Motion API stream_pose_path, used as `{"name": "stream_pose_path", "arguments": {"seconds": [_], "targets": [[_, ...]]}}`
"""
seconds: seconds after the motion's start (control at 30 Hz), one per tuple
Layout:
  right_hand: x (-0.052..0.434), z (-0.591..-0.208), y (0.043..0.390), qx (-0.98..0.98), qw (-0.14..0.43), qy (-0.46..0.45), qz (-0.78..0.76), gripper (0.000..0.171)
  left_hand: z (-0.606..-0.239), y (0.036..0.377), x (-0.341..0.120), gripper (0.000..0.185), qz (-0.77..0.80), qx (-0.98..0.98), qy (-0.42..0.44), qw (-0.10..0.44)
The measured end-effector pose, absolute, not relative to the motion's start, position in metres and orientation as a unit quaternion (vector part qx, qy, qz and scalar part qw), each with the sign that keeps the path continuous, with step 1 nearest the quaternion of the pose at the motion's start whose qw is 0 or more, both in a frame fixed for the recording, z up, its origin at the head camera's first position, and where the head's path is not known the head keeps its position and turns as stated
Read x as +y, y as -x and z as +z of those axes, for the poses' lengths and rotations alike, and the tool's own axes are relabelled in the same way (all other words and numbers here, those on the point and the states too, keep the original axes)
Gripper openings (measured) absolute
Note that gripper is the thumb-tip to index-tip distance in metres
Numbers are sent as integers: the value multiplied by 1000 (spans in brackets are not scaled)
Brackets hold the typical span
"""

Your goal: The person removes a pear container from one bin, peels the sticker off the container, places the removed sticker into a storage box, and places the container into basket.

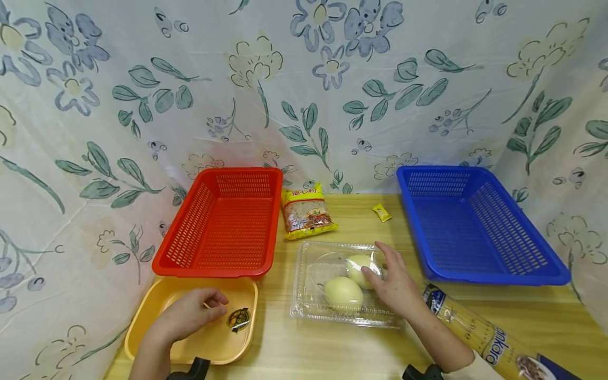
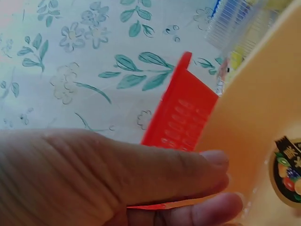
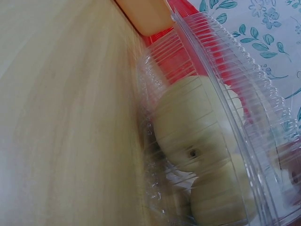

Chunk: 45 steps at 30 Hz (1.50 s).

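Note:
A clear plastic clamshell box [image 1: 309,303] sits mid-table with two pale yellow, round fruits [image 1: 343,293] inside. My right hand [image 1: 396,287] rests on the right part of its lid, thumb and fingers spread over the rear fruit. Close up in the right wrist view, the fruits [image 3: 193,122] show through the ribbed plastic, one with a dark stem spot. My left hand [image 1: 195,314] hovers over the yellow tub [image 1: 218,351], fingers loosely bent and holding nothing visible. By its fingertips, a round black-and-gold label [image 1: 238,320] shows in the tub.
Behind the tub stands a red basket [image 1: 228,232], and at right a blue basket [image 1: 475,232]. A yellow-edged food packet [image 1: 309,214] and a small yellow sachet [image 1: 382,212] lie between them. A long pasta bag [image 1: 475,327] lies beside my right forearm. Floral cloth [image 1: 304,105] hangs behind.

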State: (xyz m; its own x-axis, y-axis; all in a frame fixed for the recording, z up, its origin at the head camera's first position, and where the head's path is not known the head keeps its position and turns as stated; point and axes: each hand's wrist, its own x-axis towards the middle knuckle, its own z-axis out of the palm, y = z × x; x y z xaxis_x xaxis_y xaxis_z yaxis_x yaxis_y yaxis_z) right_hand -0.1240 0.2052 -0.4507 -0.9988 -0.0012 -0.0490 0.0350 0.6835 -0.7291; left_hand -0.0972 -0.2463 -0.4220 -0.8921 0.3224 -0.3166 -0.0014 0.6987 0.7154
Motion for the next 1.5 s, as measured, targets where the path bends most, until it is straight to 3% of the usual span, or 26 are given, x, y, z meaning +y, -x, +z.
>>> {"name": "stream_pose_path", "arguments": {"seconds": [0.33, 0.77, 1.07, 1.3, 1.5], "targets": [[206, -450, 124, 917, 23, -11, -397, 82, -389, 81, -224, 29, 370, 905, -120, 171], [206, -450, 125, 917, 23, -11, -398, 82, -350, 94, -158, 26, 439, 888, -134, 33], [205, -450, 124, 916, 28, -13, -400, 82, -362, 108, -107, 43, 464, 870, -168, 5], [205, -450, 124, 916, 21, -10, -401, 81, -384, 112, -71, 51, 457, 867, -199, 17], [205, -451, 124, 916, 14, -9, -401, 80, -403, 115, -52, 59, 449, 878, -165, -11]]}}
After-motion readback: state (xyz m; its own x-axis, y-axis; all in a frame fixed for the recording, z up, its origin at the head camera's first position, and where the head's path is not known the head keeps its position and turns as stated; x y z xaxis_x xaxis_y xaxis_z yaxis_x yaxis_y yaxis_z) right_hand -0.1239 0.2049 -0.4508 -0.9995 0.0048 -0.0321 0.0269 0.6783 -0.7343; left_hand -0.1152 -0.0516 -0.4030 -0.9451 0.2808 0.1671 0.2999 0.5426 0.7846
